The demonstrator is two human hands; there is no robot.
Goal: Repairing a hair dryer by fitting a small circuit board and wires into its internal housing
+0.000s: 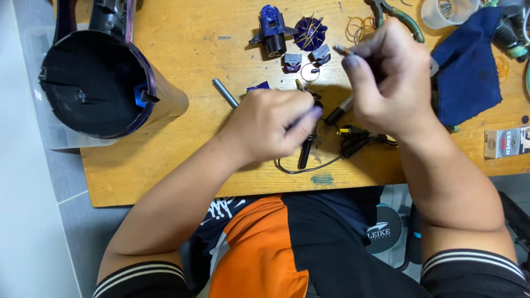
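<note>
Left hand was curled, its grip pinched on a small dark part at the black wire, mid-bench. Right hand clenched round a slim tool, tip poking out leftward. The wooden bench had bare board toward its near edge. A small rectangular packet lay at the right edge. A clear cup up top held small metal bits; the big black housing overhung the left edge.

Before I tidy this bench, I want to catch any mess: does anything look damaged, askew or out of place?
Yes. A black round housing lies tipped on its side at the table's left edge, overhanging it. Small blue parts lie scattered loose above the left hand and right hand. Nothing looks spilled.
</note>
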